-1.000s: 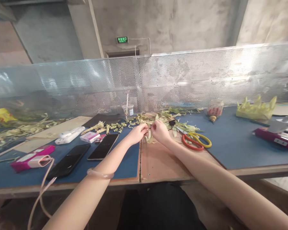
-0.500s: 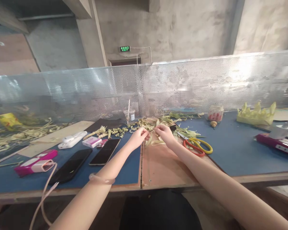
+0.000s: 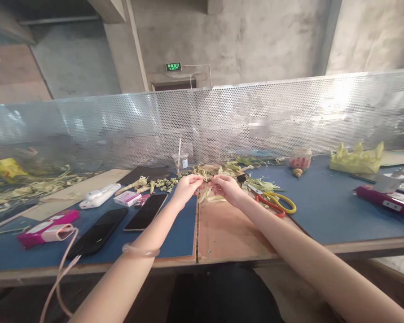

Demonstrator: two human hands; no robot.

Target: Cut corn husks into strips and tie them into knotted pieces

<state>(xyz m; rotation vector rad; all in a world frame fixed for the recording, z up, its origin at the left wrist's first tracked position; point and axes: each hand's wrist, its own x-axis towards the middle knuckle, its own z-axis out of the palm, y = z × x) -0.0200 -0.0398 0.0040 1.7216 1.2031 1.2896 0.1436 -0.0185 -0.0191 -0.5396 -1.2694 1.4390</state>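
Observation:
My left hand and my right hand are close together over the middle of the table, fingers pinched. Between their fingertips is something small and thin that I cannot make out. Pale green and yellowish plant strips lie beneath and behind both hands. To the left of my left hand sits a row of small knotted green pieces. Scissors with red and yellow handles rest to the right of my right hand, beside more leaves.
Two phones, a pink-white box, a white power strip and a magenta device lie left. A plastic cup stands behind. Rightward are a wrapped jar, a yellow-green crown-shaped piece and another magenta device.
Both hands have drawn slightly closer together, and my left hand has shifted a little to the left. The whole view has moved slightly.

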